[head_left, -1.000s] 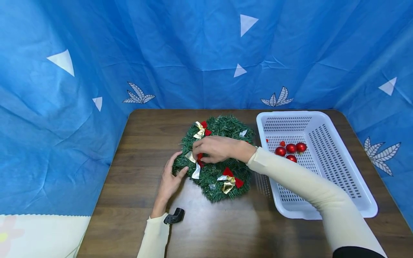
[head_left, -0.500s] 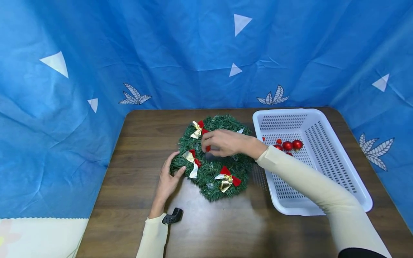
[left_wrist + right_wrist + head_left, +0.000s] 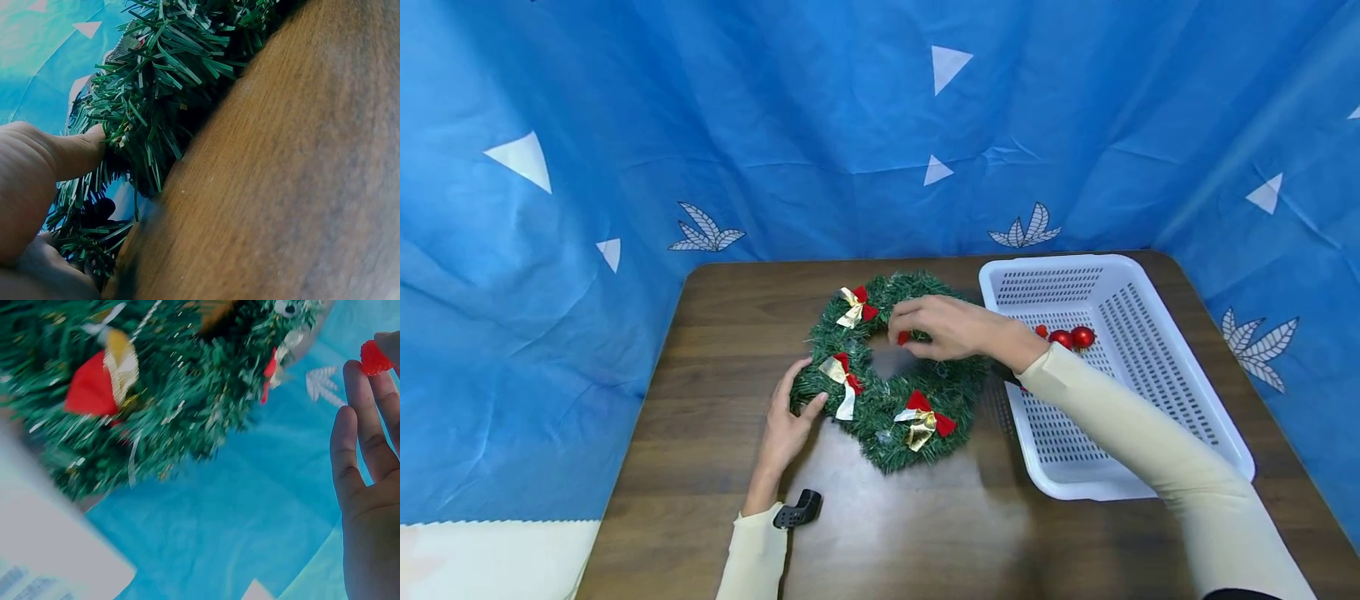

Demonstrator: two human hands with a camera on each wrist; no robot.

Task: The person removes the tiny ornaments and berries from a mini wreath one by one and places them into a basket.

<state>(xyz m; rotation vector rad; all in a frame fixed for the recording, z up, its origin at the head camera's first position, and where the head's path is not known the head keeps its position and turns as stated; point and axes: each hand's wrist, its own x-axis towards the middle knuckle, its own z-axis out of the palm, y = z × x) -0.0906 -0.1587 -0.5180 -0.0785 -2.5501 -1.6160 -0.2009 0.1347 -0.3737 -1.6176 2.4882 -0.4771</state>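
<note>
A green tinsel wreath (image 3: 887, 454) lies on the table, with red-and-gold bows around it, such as the front bow (image 3: 923, 421) and the left bow (image 3: 842, 382). My left hand (image 3: 785, 429) holds the wreath's left outer edge; its thumb (image 3: 84, 150) presses into the green strands in the left wrist view. Over the wreath's centre hole is my right hand (image 3: 951, 327), pinching a small red raspberry-like ornament (image 3: 374, 359) between thumb and fingertips. Part of the wreath's right side is hidden under the right hand.
A white perforated basket (image 3: 1187, 358) stands at the table's right, holding shiny red balls (image 3: 1082, 337) and a small red piece (image 3: 1041, 331). The right forearm crosses over it. Blue curtain (image 3: 820, 125) hangs behind the wooden table (image 3: 730, 333).
My right hand has moved right, from the left bow to above the wreath's centre, with the red raspberry-like ornament. The left bow is now uncovered. My left hand stays on the wreath's edge.
</note>
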